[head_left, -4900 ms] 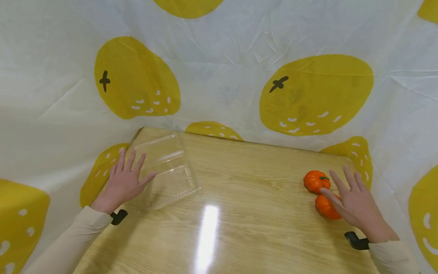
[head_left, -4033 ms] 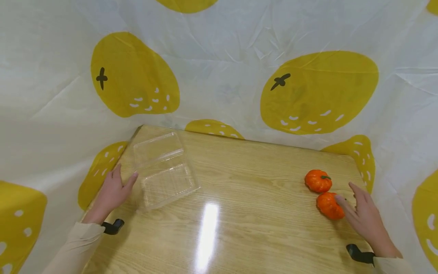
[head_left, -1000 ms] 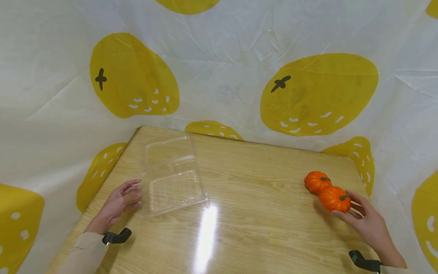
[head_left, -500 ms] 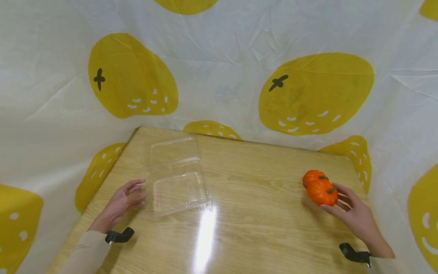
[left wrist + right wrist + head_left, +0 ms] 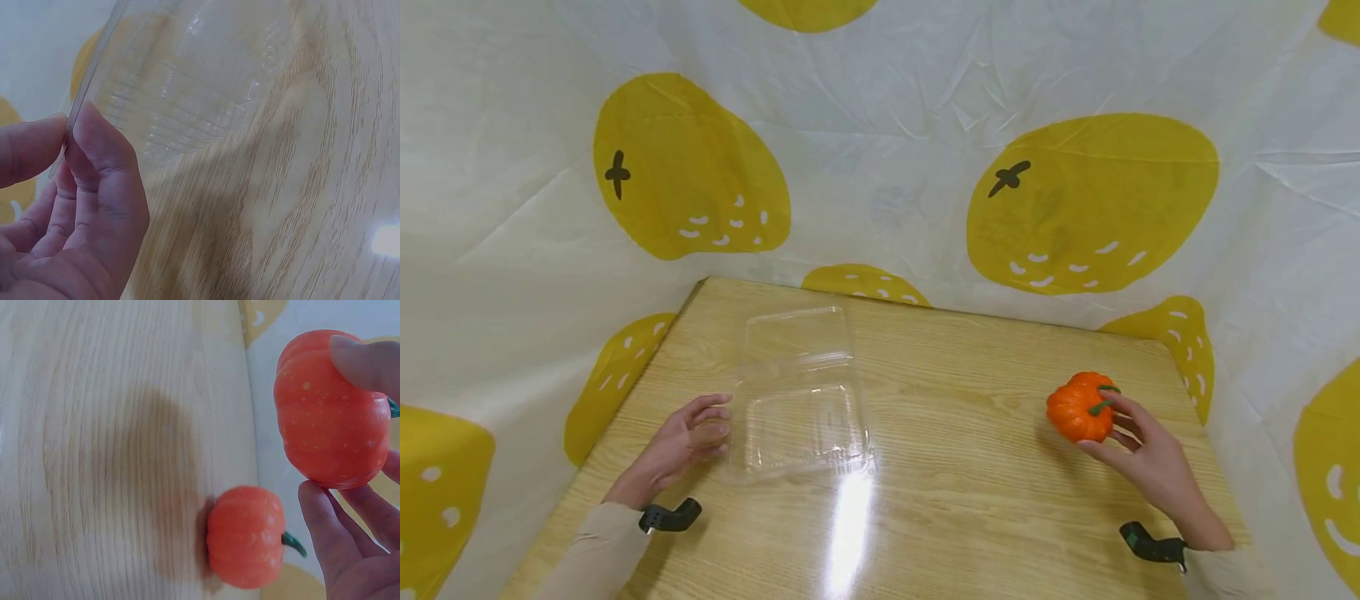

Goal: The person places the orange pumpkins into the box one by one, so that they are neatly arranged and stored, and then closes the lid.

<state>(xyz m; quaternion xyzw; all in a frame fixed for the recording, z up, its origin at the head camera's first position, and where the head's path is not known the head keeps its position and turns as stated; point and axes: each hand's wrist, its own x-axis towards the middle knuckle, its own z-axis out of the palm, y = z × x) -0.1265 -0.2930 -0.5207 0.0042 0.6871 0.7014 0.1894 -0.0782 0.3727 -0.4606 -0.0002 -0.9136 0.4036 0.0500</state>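
With thumb and forefinger, my left hand point(image 5: 681, 442) pinches the left rim of a clear plastic clamshell container point(image 5: 805, 429). The left wrist view shows that thin rim point(image 5: 94, 72) between the fingertips. The container lies opened out, its two halves flat, the hinge between them. My right hand point(image 5: 1153, 467) grips a small orange pumpkin point(image 5: 1071, 417) with a green stem, thumb on one side and fingers on the other. This pumpkin is raised off the table in the right wrist view. A second orange pumpkin point(image 5: 245, 537) rests on the table, partly hidden behind the held one in the head view.
The wood-grain table point(image 5: 955, 500) carries a bright light reflection at its middle front. A white curtain point(image 5: 880, 167) printed with yellow fruit hangs behind the table and at both sides. Each wrist wears a black camera mount point(image 5: 670, 515).
My right hand has taken hold of the nearer pumpkin, lifted it and carried it leftward. My left hand has gripped the container's rim, and the container has shifted right. The second pumpkin stays put.
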